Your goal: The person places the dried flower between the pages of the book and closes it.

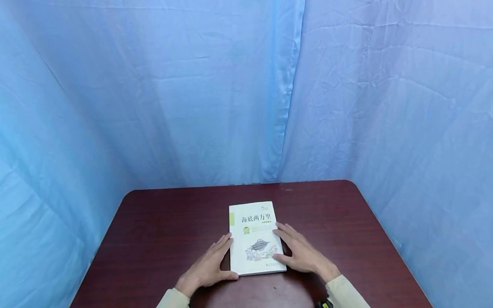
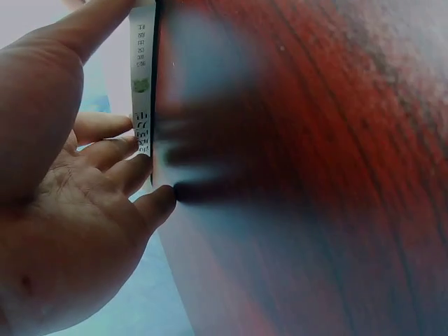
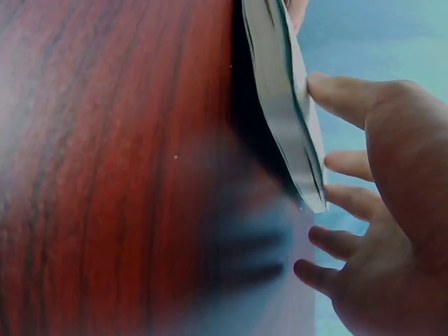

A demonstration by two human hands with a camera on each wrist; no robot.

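A white paperback book (image 1: 252, 252) lies front cover up on the table, with dark Chinese characters and a drawing of a grey craft. My left hand (image 1: 208, 265) is at its left side, fingertips along the printed spine (image 2: 142, 70) and thumb by the lower left corner. On the other side is my right hand (image 1: 304, 252), its fingers spread at the page edge and its thumb at the cover's lower right. In the right wrist view the page block (image 3: 280, 105) shows, with the right fingertips right at the cover's edge.
The dark red wooden table (image 1: 161, 226) has rounded far corners and a glossy top that mirrors the hands. Blue curtains (image 1: 215, 94) hang behind it and along both sides. Pale sleeves (image 1: 344, 293) cover both forearms, and a dark band sits at the right wrist.
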